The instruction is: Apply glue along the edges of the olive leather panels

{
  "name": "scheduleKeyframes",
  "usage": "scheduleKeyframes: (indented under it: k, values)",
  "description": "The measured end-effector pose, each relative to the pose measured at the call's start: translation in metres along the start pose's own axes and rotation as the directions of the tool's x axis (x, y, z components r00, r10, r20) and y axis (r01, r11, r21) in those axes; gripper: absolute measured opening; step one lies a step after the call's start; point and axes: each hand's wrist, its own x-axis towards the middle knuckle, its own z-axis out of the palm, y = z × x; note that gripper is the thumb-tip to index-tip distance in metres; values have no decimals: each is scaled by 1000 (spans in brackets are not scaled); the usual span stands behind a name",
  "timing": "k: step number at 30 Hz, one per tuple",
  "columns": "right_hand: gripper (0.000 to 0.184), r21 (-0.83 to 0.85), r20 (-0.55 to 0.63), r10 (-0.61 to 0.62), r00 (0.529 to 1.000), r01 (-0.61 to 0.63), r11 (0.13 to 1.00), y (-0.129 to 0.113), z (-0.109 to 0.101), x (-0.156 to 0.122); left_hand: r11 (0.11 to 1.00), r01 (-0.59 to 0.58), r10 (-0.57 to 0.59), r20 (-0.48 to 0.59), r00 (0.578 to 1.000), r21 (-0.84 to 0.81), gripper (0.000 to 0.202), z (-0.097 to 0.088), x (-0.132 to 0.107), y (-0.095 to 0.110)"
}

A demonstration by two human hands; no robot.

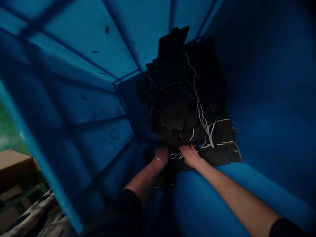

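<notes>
I look down into a deep blue plastic bin [81, 108]. At its bottom lies a heap of black flat cut pieces [187, 98] with pale edges. My left hand [161, 154], with a thin bracelet on the wrist, reaches into the near edge of the heap; its fingers curl down among the pieces and are partly hidden. My right hand [190, 155] lies palm down on the pieces beside it, fingers stretched forward and pressed on the black sheets.
The bin's ribbed blue walls [266, 98] close in on all sides. Outside its left rim [37, 154] show a brown cardboard box [13, 163], a green floor [7, 131] and patterned cloth [37, 217].
</notes>
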Motion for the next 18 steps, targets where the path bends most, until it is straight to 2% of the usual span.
scheduleKeyframes:
  k: [5,9,14,16,18]
  values:
    - [27,-13,113,14,993,-12,1000,-7,10,-2,999,18,-15,84,996,-35,35,19,-12,11]
    - [22,70,118,15,993,-24,997,-6,12,-18,988,40,-17,151,988,-147,33,22,-18,5]
    - [16,297,5,-35,999,32,954,5,1,-65,947,41,-5,115,993,-319,36,13,-30,-13]
    - [16,441,-78,-26,997,58,896,14,-5,-83,923,33,10,110,994,-382,35,8,-33,-18]
    - [16,601,-174,33,984,79,796,26,-11,-97,893,14,43,118,992,-449,29,3,-33,-19]
